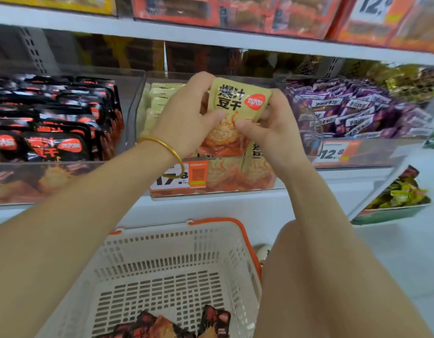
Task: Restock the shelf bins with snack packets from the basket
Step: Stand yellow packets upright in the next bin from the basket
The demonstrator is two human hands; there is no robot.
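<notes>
My left hand (186, 118) and right hand (272, 125) both pinch a yellow packet (237, 101); likely light, soft, slippery film, best held by edges.

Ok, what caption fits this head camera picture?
Left hand and right hand hold a yellow packet at the middle bin, basket below.

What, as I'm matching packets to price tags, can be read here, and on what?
"爆汁豆干": beige packet, held.
"豆干": front black packet.
"12.8": right price tag, under the purple packets.
"17.8", partly behind the bracelet: middle price tag.
"12,": top tag, cut off.
Too blurred: red badge, purple packets' print.
</notes>
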